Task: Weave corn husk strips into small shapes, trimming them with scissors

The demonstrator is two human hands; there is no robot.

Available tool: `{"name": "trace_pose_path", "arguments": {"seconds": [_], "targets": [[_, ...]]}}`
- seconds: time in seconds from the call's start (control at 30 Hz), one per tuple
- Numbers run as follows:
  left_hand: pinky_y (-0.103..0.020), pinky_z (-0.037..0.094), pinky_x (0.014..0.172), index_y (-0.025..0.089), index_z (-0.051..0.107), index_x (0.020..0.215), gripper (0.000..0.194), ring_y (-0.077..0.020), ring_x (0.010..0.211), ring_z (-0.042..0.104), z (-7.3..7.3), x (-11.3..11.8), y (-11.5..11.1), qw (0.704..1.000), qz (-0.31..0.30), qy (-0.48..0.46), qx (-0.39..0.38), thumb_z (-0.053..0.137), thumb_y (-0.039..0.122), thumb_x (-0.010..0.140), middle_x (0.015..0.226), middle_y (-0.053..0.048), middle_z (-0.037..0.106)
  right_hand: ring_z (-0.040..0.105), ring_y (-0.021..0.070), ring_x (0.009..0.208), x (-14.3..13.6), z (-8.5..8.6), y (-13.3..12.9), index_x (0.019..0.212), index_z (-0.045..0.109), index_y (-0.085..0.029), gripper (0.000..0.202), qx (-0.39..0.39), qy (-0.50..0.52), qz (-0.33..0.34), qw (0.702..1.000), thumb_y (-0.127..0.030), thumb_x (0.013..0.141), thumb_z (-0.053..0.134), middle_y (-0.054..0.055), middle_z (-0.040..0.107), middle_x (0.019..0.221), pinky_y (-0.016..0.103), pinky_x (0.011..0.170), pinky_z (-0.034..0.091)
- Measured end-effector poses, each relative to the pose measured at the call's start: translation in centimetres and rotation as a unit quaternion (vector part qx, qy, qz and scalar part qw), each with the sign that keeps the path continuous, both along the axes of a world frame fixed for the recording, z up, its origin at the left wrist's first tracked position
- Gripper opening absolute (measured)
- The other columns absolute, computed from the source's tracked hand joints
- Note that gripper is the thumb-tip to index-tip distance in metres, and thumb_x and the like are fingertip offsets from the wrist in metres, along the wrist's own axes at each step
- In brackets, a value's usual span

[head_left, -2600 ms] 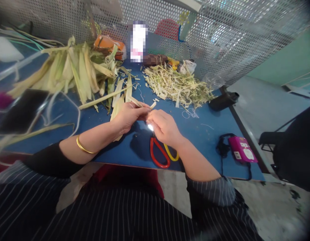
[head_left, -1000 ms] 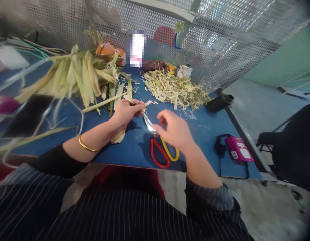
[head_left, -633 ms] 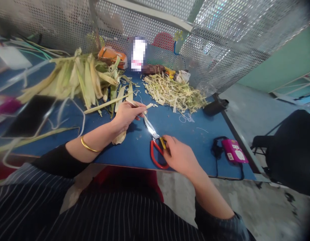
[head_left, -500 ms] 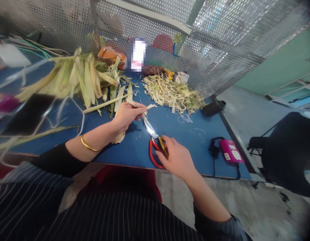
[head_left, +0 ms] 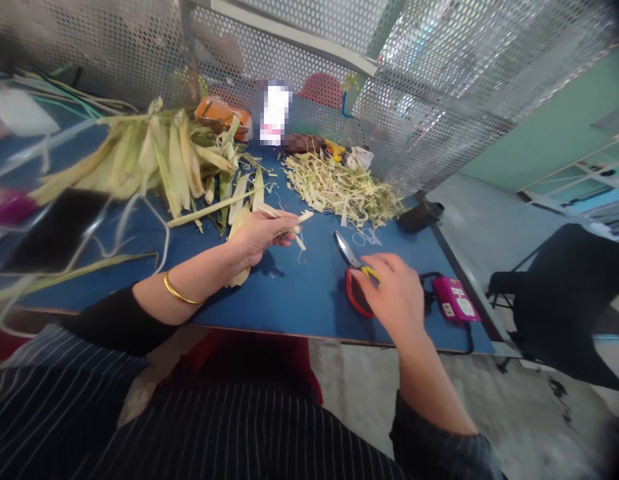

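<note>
My left hand (head_left: 264,237) is closed around a pale strip of husk (head_left: 305,217), whose ends stick out past the fingertips. To its right, my right hand (head_left: 394,290) has its fingers on the handles of scissors (head_left: 347,252) with red and yellow grips; the blades point up and left, apart from the strip. Broad dried husks (head_left: 134,153) are heaped at the left of the blue table (head_left: 299,293). A pile of short cut husk pieces (head_left: 339,187) lies behind the scissors.
A black phone-like slab (head_left: 54,230) and loose white cables lie at the left. At the right are a black cup (head_left: 420,217) and a magenta pack (head_left: 455,300) with a black strap. An orange packet (head_left: 223,118) stands before the perforated metal screen (head_left: 289,40). Beyond the table's right edge is a black chair (head_left: 559,300).
My right hand has moved right with the scissors, away from my left hand. A short piece of the strip now hangs down beside my left fingertips.
</note>
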State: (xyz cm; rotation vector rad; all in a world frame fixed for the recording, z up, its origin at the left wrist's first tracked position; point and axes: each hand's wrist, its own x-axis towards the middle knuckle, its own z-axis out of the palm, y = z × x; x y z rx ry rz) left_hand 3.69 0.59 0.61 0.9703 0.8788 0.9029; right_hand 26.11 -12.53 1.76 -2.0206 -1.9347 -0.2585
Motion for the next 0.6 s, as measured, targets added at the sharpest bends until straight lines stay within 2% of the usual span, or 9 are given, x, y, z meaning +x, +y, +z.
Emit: {"name": "trace_pose_path", "arguments": {"seconds": [0.07, 0.13, 0.23, 0.33, 0.43, 0.6], "targets": [[-0.022, 0.049, 0.053, 0.013, 0.068, 0.083, 0.021, -0.0082, 0.055, 0.058, 0.0, 0.1, -0.2, 1.000, -0.003, -0.007, 0.015, 0.074, 0.025, 0.067, 0.073, -0.005, 0.068, 0.061, 0.0207, 0.089, -2.1, 0.5, 2.1, 0.095, 0.067, -0.019, 0.027, 0.021, 0.197, 0.071, 0.978, -0.040, 0.084, 0.056, 0.008, 0.066, 0.099, 0.034, 0.078, 0.045], [-0.022, 0.049, 0.053, 0.013, 0.067, 0.083, 0.021, -0.0089, 0.056, 0.059, 0.0, 0.1, -0.2, 0.999, 0.001, -0.013, 0.031, 0.074, 0.025, 0.067, 0.073, -0.005, 0.068, 0.062, 0.0170, 0.080, -4.5, 0.8, 4.7, 0.093, 0.068, -0.020, 0.029, -0.036, 0.354, 0.109, 0.928, -0.044, 0.080, 0.059, 0.005, 0.068, 0.092, 0.030, 0.073, 0.046], [-0.021, 0.048, 0.053, 0.013, 0.067, 0.083, 0.022, -0.0100, 0.059, 0.061, 0.0, -0.2, 0.1, 0.998, 0.013, -0.020, 0.055, 0.075, 0.025, 0.067, 0.072, -0.004, 0.067, 0.057, 0.0133, 0.066, -7.0, 0.5, 8.3, 0.079, 0.068, -0.016, 0.030, -0.112, 0.467, 0.119, 0.869, -0.045, 0.070, 0.069, 0.002, 0.067, 0.073, 0.027, 0.066, 0.044], [-0.021, 0.048, 0.052, 0.012, 0.067, 0.082, 0.023, -0.0106, 0.058, 0.061, 0.0, -0.4, 0.5, 0.998, 0.027, -0.011, 0.059, 0.075, 0.025, 0.066, 0.070, -0.004, 0.067, 0.052, 0.0105, 0.060, -7.8, -0.1, 10.0, 0.068, 0.064, -0.015, 0.026, -0.120, 0.522, 0.141, 0.832, -0.040, 0.068, 0.070, -0.001, 0.063, 0.063, 0.026, 0.063, 0.041], [-0.021, 0.049, 0.053, 0.012, 0.068, 0.083, 0.022, -0.0100, 0.059, 0.061, 0.0, -0.5, 0.8, 0.999, 0.024, -0.007, 0.035, 0.075, 0.024, 0.067, 0.069, -0.004, 0.067, 0.052, 0.0104, 0.062, -7.6, -0.9, 10.0, 0.070, 0.065, -0.015, 0.021, -0.087, 0.527, 0.157, 0.831, -0.036, 0.073, 0.066, -0.001, 0.062, 0.064, 0.025, 0.063, 0.040], [-0.023, 0.054, 0.063, 0.012, 0.068, 0.090, 0.020, -0.0109, 0.066, 0.064, 0.2, -0.4, 1.0, 0.999, -0.022, -0.028, -0.035, 0.070, 0.021, 0.072, 0.077, -0.005, 0.069, 0.052, 0.0117, 0.062, -6.7, -1.3, 9.4, 0.074, 0.066, -0.018, 0.018, -0.041, 0.427, 0.162, 0.889, -0.032, 0.080, 0.059, -0.001, 0.062, 0.065, 0.026, 0.064, 0.040]]}}
